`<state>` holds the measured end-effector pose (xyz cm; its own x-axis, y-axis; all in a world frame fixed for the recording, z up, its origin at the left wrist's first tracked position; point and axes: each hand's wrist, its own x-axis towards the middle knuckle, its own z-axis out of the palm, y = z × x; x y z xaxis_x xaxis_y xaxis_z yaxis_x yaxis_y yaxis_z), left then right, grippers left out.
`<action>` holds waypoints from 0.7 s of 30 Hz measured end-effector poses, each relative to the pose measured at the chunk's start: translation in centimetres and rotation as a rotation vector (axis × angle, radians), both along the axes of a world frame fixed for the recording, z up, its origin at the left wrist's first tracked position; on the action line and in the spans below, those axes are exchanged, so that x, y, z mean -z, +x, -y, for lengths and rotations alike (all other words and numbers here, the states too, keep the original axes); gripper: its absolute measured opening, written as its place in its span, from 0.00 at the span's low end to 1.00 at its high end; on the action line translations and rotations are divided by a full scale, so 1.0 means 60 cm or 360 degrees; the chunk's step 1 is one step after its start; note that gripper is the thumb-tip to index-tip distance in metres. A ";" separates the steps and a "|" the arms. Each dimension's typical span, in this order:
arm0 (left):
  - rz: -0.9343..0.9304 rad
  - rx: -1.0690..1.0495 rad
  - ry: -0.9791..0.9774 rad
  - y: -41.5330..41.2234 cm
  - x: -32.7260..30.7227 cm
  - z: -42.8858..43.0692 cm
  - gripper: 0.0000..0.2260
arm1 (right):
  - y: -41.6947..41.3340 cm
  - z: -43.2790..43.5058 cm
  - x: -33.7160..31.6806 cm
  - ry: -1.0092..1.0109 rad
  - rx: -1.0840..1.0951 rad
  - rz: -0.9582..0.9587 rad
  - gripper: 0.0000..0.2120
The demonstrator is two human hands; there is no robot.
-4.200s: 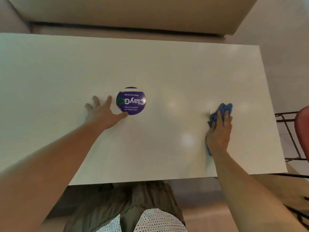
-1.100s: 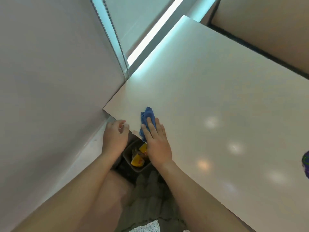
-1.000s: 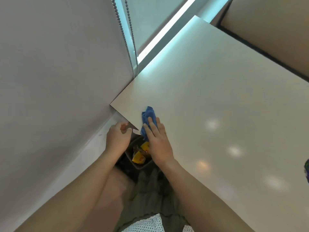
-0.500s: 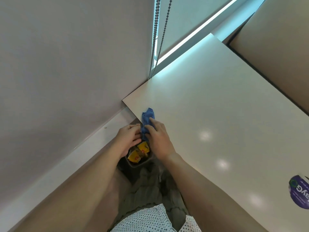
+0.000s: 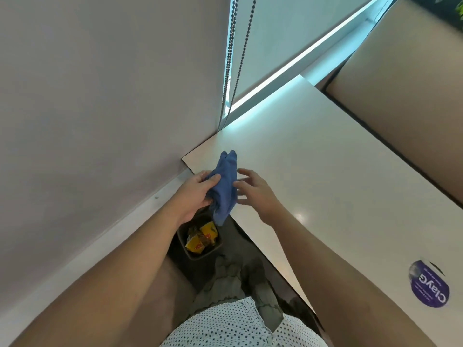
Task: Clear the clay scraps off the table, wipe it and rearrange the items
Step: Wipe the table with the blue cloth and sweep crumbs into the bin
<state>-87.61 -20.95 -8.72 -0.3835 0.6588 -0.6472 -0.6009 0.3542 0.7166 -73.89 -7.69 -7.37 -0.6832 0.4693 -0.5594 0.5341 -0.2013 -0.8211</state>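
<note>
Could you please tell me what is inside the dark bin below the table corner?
In the bin lie yellow wrappers and brownish scraps. Its far part is hidden by the left hand and blue cloth.

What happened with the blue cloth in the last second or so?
The crumpled blue cloth left the white table: a second ago the right hand pressed it on the corner; now the left hand grips it, lifted above the small dark bin. The right hand has let go, fingers spread beside it. The bin and the round purple sticker stayed put.
</note>
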 end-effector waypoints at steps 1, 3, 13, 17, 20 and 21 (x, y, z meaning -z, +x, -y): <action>0.0016 -0.0013 0.0046 -0.002 -0.013 -0.007 0.10 | 0.004 -0.005 -0.016 -0.0113 -0.0034 -0.0013 0.25; -0.0081 -0.0043 0.0075 -0.002 -0.034 -0.024 0.12 | 0.012 -0.013 -0.038 -0.0145 -0.0049 -0.0128 0.27; -0.0548 0.0210 -0.0035 0.003 -0.133 -0.084 0.08 | 0.034 -0.064 -0.110 0.0677 -0.0446 -0.0153 0.35; -0.0627 0.0595 -0.0045 0.014 -0.173 -0.108 0.30 | 0.063 -0.090 -0.140 0.0835 -0.0253 -0.0221 0.20; -0.0768 0.0756 0.0038 0.038 -0.186 -0.140 0.26 | 0.099 -0.114 -0.157 0.0837 -0.0003 -0.0205 0.15; -0.0804 0.0744 0.0070 0.051 -0.186 -0.157 0.24 | 0.114 -0.122 -0.165 0.0815 0.0064 -0.0169 0.15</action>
